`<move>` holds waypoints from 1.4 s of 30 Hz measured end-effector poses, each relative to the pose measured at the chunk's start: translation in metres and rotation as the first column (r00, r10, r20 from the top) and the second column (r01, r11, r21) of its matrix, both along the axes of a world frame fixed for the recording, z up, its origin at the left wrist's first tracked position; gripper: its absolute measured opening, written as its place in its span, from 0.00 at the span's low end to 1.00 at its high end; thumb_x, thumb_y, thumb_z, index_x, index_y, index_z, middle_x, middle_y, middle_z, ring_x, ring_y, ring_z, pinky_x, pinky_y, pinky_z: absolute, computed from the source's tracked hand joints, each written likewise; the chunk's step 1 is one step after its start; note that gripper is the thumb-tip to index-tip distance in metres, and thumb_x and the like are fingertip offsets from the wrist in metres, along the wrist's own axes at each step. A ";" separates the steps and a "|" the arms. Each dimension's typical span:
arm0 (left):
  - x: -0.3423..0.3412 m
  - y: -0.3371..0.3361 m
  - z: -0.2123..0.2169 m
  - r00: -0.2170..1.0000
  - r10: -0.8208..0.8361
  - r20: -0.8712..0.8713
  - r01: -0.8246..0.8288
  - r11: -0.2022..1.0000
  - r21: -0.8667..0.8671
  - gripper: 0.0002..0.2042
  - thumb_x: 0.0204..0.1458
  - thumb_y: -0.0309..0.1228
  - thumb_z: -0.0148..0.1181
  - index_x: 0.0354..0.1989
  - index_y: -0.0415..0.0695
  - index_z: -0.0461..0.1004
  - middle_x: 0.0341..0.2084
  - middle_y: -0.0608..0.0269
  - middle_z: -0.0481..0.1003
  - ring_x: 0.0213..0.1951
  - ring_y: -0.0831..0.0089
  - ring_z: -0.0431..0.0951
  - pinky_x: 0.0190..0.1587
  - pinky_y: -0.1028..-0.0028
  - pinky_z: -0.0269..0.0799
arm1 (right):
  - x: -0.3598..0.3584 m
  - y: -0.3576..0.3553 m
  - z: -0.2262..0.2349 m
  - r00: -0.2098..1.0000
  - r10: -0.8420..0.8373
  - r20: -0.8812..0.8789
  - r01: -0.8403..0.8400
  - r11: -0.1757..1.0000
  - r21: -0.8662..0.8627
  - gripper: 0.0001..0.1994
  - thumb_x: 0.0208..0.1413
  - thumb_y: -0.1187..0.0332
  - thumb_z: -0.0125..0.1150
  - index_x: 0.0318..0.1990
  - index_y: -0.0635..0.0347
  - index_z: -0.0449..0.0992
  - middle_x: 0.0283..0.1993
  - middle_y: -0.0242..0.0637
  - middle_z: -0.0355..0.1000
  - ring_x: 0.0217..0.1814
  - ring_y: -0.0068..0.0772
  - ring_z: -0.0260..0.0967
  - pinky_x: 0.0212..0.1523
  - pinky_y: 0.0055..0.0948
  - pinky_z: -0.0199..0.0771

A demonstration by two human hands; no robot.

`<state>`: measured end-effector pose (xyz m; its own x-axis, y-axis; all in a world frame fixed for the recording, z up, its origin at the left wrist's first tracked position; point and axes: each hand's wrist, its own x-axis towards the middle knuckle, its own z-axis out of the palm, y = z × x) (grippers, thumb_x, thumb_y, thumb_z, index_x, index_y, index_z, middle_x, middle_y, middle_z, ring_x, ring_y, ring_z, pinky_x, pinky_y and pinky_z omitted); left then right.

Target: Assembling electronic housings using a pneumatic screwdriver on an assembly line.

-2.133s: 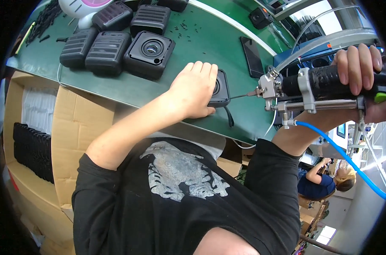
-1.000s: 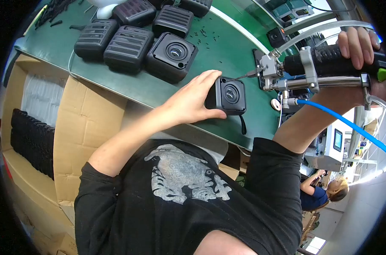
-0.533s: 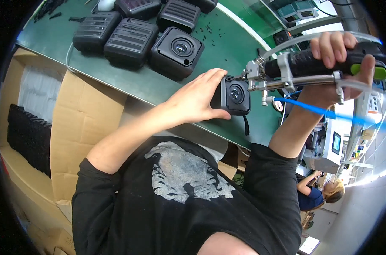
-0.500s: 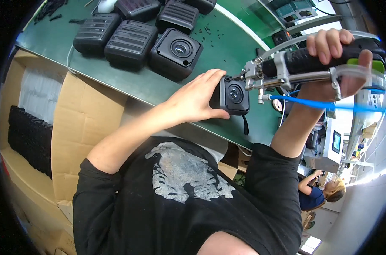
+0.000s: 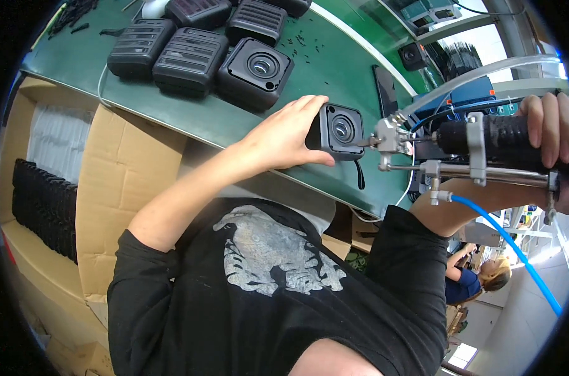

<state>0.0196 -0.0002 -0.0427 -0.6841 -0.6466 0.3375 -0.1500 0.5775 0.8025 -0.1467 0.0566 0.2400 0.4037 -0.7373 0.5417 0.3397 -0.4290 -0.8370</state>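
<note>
Here a small black speaker housing [image 5: 336, 130] is being gripped by the left hand [image 5: 283, 136], with the fingers closed around its side and the thumb pressed beneath it. The housing is being held just above the near edge of the green workbench [image 5: 171, 106], its round opening turned toward the right hand. A pneumatic screwdriver [image 5: 479, 147] is being clasped by the right hand [image 5: 551, 131], the fingers wrapped firmly over its black grip. The tool's tip is being pressed against the right face of the housing, between the two hands. A blue air hose [image 5: 516, 257] is being trailed below the right hand. Beyond the left hand, further black housings [image 5: 196, 56] are being kept on the bench. A cardboard box [image 5: 118, 182] is standing below the left forearm.
</note>
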 end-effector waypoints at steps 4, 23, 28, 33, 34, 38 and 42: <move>0.000 0.000 0.002 1.000 -0.014 0.001 0.014 1.000 0.006 0.48 0.41 0.45 0.76 0.65 0.31 0.56 0.62 0.37 0.62 0.65 0.47 0.63 0.67 0.62 0.60 | -0.044 -0.014 -0.017 0.987 0.064 -0.148 -0.083 0.988 -0.132 0.30 0.43 0.51 0.74 0.44 0.59 0.64 0.34 0.29 0.66 0.29 0.25 0.65 0.37 0.30 0.61; -0.005 -0.011 0.025 0.965 -0.030 0.260 0.097 0.963 -0.250 0.52 0.34 0.51 0.76 0.59 0.22 0.56 0.53 0.37 0.66 0.58 0.46 0.67 0.62 0.60 0.65 | -0.050 -0.022 -0.022 0.990 -0.143 0.006 0.143 0.988 -0.064 0.27 0.60 0.43 0.58 0.46 0.61 0.63 0.29 0.30 0.64 0.23 0.27 0.64 0.29 0.29 0.68; -0.049 -0.003 0.048 0.893 -0.033 0.449 0.240 0.878 -0.415 0.57 0.30 0.51 0.78 0.64 0.24 0.54 0.50 0.40 0.67 0.55 0.47 0.67 0.62 0.59 0.63 | -0.111 -0.062 0.000 0.978 -0.204 -0.042 0.185 0.944 -0.273 0.19 0.64 0.52 0.57 0.49 0.58 0.68 0.30 0.29 0.66 0.24 0.21 0.67 0.28 0.24 0.69; -0.047 -0.034 0.070 0.754 -0.036 0.656 0.376 0.843 -0.385 0.57 0.25 0.41 0.77 0.66 0.27 0.53 0.48 0.41 0.68 0.52 0.49 0.69 0.56 0.56 0.66 | -0.074 -0.080 -0.048 0.419 -0.901 -0.109 0.855 0.432 -0.287 0.21 0.59 0.54 0.65 0.41 0.66 0.72 0.24 0.31 0.68 0.19 0.20 0.64 0.21 0.20 0.62; -0.045 -0.044 0.080 0.782 -0.009 0.623 0.347 0.837 -0.424 0.54 0.24 0.39 0.76 0.64 0.28 0.54 0.47 0.40 0.68 0.51 0.47 0.69 0.56 0.55 0.66 | -0.080 -0.083 -0.057 0.473 -0.878 -0.064 0.843 0.473 -0.255 0.21 0.58 0.53 0.66 0.40 0.66 0.72 0.24 0.31 0.68 0.19 0.20 0.64 0.21 0.20 0.62; -0.067 -0.127 0.114 0.939 0.044 0.341 0.202 0.731 -0.651 0.49 0.25 0.38 0.75 0.60 0.33 0.57 0.50 0.38 0.65 0.53 0.42 0.66 0.60 0.51 0.60 | -0.089 -0.079 -0.069 0.515 -0.857 0.009 0.842 0.504 -0.191 0.21 0.55 0.53 0.69 0.37 0.66 0.75 0.22 0.29 0.68 0.18 0.19 0.65 0.20 0.20 0.62; -0.140 -0.211 0.104 0.967 0.145 0.211 0.037 0.736 -0.676 0.45 0.26 0.41 0.75 0.58 0.38 0.63 0.50 0.44 0.68 0.52 0.46 0.69 0.55 0.55 0.67 | -0.087 -0.076 -0.070 0.511 -0.860 0.022 0.840 0.493 -0.225 0.22 0.47 0.52 0.74 0.39 0.64 0.81 0.26 0.31 0.75 0.27 0.21 0.71 0.30 0.26 0.72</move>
<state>-0.1207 -0.2107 0.0610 -0.7708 -0.3520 0.5310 -0.3265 0.9340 0.1452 -0.2341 -0.0192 0.1700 -0.3144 -0.6386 0.7023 -0.3398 -0.6151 -0.7114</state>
